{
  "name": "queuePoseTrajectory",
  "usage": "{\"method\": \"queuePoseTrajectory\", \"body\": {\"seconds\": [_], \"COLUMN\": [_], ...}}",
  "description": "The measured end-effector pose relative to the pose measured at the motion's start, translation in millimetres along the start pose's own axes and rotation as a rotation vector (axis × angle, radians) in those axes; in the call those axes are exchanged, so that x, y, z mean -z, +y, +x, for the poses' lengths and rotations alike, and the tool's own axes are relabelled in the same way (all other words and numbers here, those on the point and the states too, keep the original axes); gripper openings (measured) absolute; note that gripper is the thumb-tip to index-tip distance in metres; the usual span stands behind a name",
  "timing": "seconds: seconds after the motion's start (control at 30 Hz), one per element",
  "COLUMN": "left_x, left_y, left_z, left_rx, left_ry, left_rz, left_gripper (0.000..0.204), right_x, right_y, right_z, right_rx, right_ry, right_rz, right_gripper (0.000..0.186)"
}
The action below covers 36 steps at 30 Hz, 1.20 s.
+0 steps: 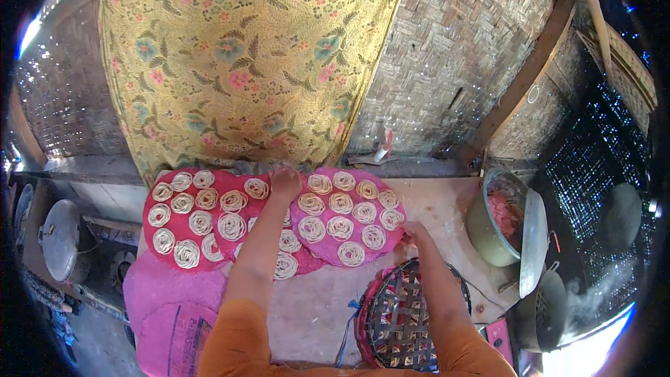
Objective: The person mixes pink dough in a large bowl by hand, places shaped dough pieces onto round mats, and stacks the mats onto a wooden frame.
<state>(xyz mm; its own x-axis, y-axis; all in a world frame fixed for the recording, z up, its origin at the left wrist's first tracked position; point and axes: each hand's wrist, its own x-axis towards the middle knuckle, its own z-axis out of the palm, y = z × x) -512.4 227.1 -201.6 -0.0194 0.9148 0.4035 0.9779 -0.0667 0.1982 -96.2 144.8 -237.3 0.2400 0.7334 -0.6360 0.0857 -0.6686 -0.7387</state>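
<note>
Two round pink cloth-covered trays lie side by side on a table, each carrying several pale coiled noodle nests. My left hand (285,183) reaches to the far edge between the left tray (155,241) and the right tray (399,236), fingers closed on the rim of the right tray (307,181). My right hand (412,232) grips the near right rim of the same right tray. A noodle nest (351,253) sits near that hand. Both sleeves are orange.
A woven basket lid (405,318) lies by my right forearm. A green pot (492,227) with pink contents and a tilted metal lid (534,241) stands at right. Pink cloth (164,307) drapes at lower left. A floral yellow cloth (237,56) hangs on the woven wall.
</note>
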Motion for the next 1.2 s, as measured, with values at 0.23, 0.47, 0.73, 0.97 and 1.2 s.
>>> {"method": "queuePoseTrajectory", "body": {"seconds": [0.23,0.47,0.73,0.97,1.2], "left_x": [-23.6,-21.6,111.4,224.1,184.6], "left_y": [-22.7,-11.3,59.5,142.2,204.2], "left_z": [5.5,14.0,14.8,-62.1,-171.8], "left_rx": [0.008,-0.044,-0.069,-0.383,-0.338], "left_ry": [-0.194,-0.18,-0.223,-0.175,-0.455], "left_rz": [-0.058,-0.066,-0.32,-0.781,-0.775], "left_gripper": [0.035,0.036,0.028,0.016,0.018], "right_x": [-8.7,-4.9,31.4,153.9,235.3], "right_y": [-15.5,-7.8,-41.7,-29.7,85.1], "right_z": [-21.6,-3.1,-80.1,-284.0,-338.8], "right_rx": [0.015,0.222,0.595,0.638,0.419], "right_ry": [-0.064,-0.134,-0.171,-0.029,0.017], "right_rz": [-0.039,0.159,0.256,0.184,0.118], "right_gripper": [0.008,0.015,0.018,0.025,0.021]}}
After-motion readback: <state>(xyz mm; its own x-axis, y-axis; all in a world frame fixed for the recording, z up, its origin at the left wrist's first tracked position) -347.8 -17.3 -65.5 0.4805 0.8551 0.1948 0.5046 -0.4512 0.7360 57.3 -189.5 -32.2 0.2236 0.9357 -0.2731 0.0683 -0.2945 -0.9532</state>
